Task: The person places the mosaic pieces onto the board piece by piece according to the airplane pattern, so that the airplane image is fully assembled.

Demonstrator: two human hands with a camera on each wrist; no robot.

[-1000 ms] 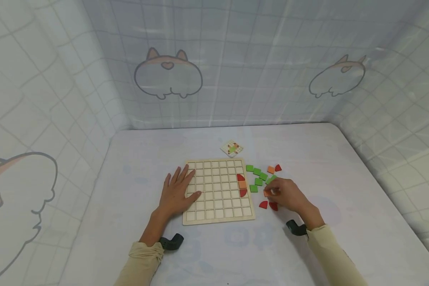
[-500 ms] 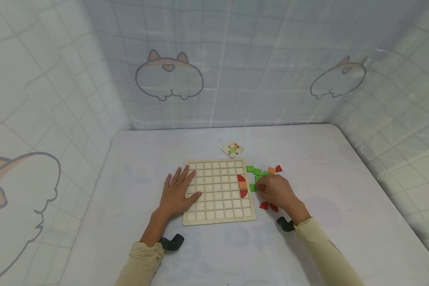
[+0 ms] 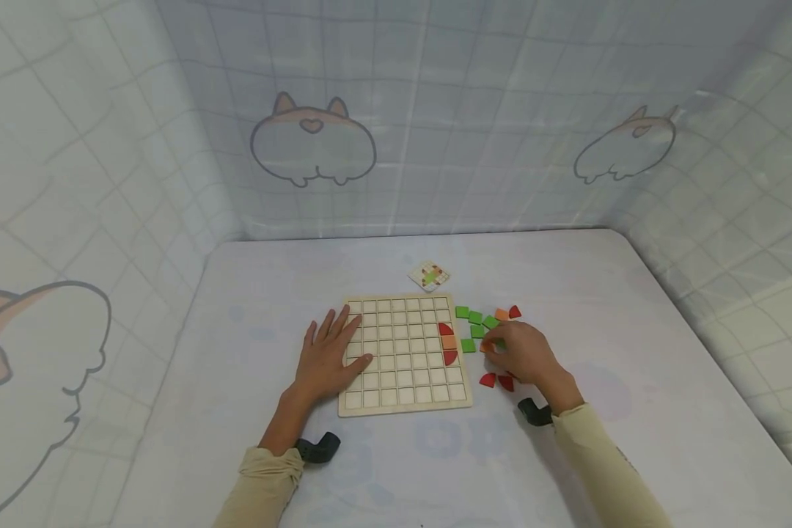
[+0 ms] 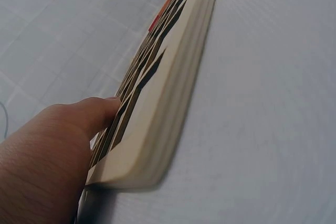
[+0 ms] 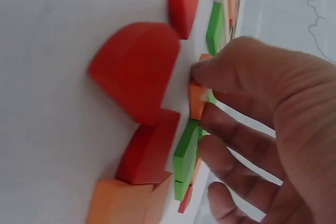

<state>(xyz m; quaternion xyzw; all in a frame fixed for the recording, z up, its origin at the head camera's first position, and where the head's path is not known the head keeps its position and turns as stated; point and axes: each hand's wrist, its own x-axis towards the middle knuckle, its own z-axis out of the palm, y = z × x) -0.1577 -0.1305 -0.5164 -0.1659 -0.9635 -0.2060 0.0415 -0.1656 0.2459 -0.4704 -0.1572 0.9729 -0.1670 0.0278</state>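
Note:
A wooden grid board [image 3: 396, 347] lies on the table, with two red quarter-circle pieces [image 3: 450, 358] and an orange square [image 3: 449, 342] between them in its right part. My left hand [image 3: 326, 359] rests spread on the board's left edge; its thumb [image 4: 100, 113] lies over the near grid in the left wrist view. Right of the board, my right hand [image 3: 524, 356] pinches an orange tile [image 5: 197, 99] between thumb and fingers, low over the loose pieces. Close by lie several green tiles [image 3: 477, 331] and red quarter-circles [image 3: 488, 380]; the hand partly covers some pieces.
A small pattern card [image 3: 429, 276] lies behind the board. Another orange tile [image 3: 502, 314] and a red quarter-circle [image 3: 515, 312] lie behind the right hand. A curtain [image 3: 468, 161] printed with cartoon animals encloses the back and sides of the table.
My right hand moved left toward the board over the loose pieces, then drew slightly back to the right, uncovering a green tile. My left hand stayed in place.

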